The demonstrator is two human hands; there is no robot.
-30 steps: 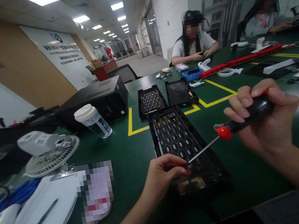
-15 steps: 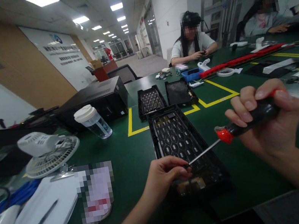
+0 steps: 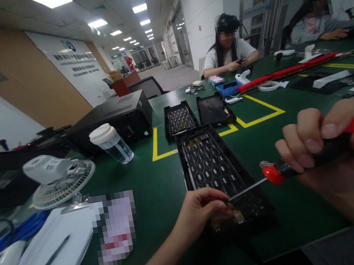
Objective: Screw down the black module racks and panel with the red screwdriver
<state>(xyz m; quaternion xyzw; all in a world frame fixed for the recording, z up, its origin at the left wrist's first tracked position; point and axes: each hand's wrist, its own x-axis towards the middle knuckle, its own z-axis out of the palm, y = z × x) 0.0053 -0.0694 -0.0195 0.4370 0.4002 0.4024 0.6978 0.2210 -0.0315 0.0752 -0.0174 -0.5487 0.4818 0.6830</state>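
Note:
A long black keyboard case (image 3: 213, 167) with a honeycomb inside lies lengthwise on the green table in front of me. My right hand (image 3: 335, 159) is wrapped round the black and red handle of a screwdriver (image 3: 305, 160), held nearly level, its thin shaft pointing left. My left hand (image 3: 200, 213) rests at the case's near end, fingers pinched together right at the screwdriver's tip; what they pinch is too small to make out.
Two more black trays (image 3: 180, 119) (image 3: 214, 110) lie beyond the case inside yellow floor-tape marks. A lidded cup (image 3: 111, 144), a white desk fan (image 3: 58, 180), papers (image 3: 45, 260) and a black box (image 3: 109, 119) stand to the left. Other people sit at the far side.
My right hand and the screwdriver have shifted right and lower, the handle now more level. My left hand moved slightly toward me, still pinching at the tip.

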